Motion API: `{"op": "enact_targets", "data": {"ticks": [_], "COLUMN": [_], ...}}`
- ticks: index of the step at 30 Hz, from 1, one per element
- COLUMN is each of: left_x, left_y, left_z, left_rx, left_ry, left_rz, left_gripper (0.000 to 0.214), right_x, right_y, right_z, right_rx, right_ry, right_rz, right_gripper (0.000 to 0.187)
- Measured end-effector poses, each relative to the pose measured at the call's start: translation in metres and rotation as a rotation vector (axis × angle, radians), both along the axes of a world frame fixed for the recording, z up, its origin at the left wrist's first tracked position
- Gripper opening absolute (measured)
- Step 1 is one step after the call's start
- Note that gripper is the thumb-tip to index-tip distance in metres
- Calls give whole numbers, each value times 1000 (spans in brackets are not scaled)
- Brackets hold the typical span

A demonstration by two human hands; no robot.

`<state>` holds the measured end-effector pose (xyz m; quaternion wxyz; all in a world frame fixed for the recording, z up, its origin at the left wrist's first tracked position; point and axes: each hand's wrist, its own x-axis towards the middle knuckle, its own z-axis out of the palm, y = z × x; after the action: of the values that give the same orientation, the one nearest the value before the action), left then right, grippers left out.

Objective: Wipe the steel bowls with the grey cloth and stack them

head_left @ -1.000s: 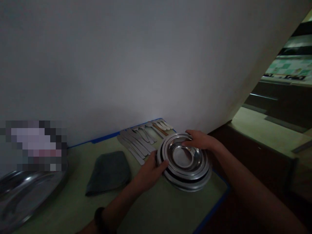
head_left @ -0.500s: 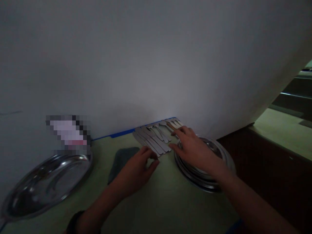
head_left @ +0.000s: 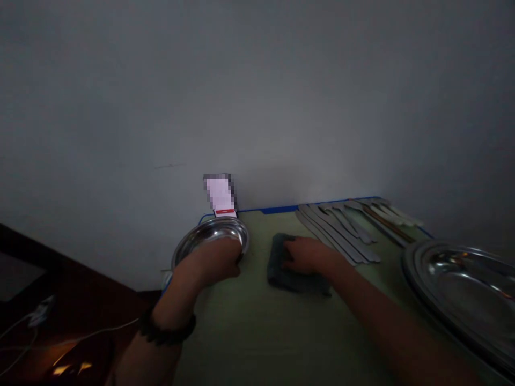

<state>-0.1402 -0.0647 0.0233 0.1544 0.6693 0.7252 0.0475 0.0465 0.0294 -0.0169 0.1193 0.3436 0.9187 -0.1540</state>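
Observation:
My left hand (head_left: 219, 261) is closed at the near right rim of a shiny round metal dish (head_left: 189, 241), and its fingertips are partly hidden. The dish stands at the table's left end. To the right, my right hand (head_left: 308, 254) rests on a folded dark grey-green cloth (head_left: 277, 271), its thumb and fingers bent into the fabric. Several flat table knives (head_left: 333, 236) lie side by side just beyond that hand. Spoons and other cutlery (head_left: 362, 230) are laid out farther right.
A lit phone (head_left: 221, 195) leans against the wall behind the dish. Stacked metal plates (head_left: 462, 284) occupy the table's right side. The pale green table (head_left: 257, 332) has a blue edge along the wall. White cables (head_left: 100, 335) lie below at left.
The view has swung left. My left hand has gone from near the knives to the dish at left. My right hand has moved from the plate stack to the cloth.

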Motion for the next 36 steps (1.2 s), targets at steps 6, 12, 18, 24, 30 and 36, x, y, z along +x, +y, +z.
{"op": "enact_targets", "data": {"ticks": [6, 12, 18, 24, 30, 36], "left_x": [-18, -22, -17, -23, -41, -41], "left_y": [-16, -22, -18, -19, -20, -23], "left_z": [43, 55, 54, 51, 46, 49], "left_rx": [-174, -202, -179, -262, -257, -211], "left_ry": [-4, -44, -61, -43, -82, -90], "left_rz": [-74, -23, 12, 27, 33, 91], "left_gripper": [16, 13, 10, 9, 14, 15], "right_x": [-1, -1, 0, 0, 0, 1], "right_y": [11, 10, 9, 8, 9, 7], "right_z": [-24, -26, -27, -27, -26, -23], "right_rx": [4, 1, 27, 23, 21, 21], "right_ry": [10, 17, 14, -2, 0, -4], "right_rz": [49, 48, 47, 40, 47, 42], "right_gripper": [39, 35, 36, 38, 39, 37]}}
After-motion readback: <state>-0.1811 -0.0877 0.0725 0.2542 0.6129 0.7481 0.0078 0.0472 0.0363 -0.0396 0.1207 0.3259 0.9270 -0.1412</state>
